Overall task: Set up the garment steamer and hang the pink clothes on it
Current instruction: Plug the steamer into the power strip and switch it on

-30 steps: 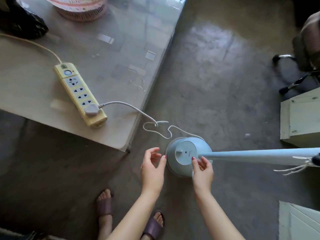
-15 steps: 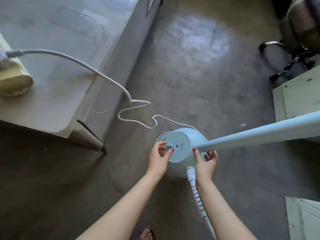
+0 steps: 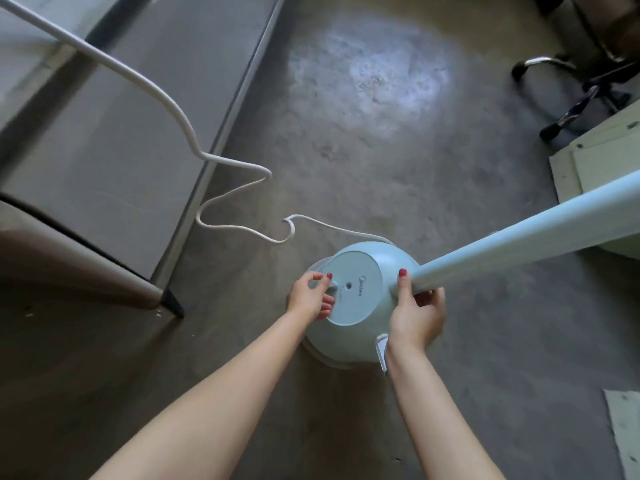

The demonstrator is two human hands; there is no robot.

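Observation:
The pale blue garment steamer base (image 3: 360, 289) stands on the concrete floor, its round top facing me. Its pale blue pole (image 3: 526, 237) rises from the base's right side toward the right edge of the view. My left hand (image 3: 311, 296) pinches a small knob on the left of the base top. My right hand (image 3: 417, 313) clasps the base right where the pole joins it. A white power cord (image 3: 239, 199) runs from behind the base up and left over the table edge. No pink clothes are in view.
A low table (image 3: 104, 133) with a dark-tipped leg (image 3: 171, 301) stands at the left. An office chair's wheeled base (image 3: 575, 98) is at the top right. Pale green boards (image 3: 595, 157) lie at the right, with another board (image 3: 623, 427) at the lower right.
The camera has come much closer to the steamer base. My left hand has moved from the base's rim onto the knob, and my right hand has closed around the pole's foot.

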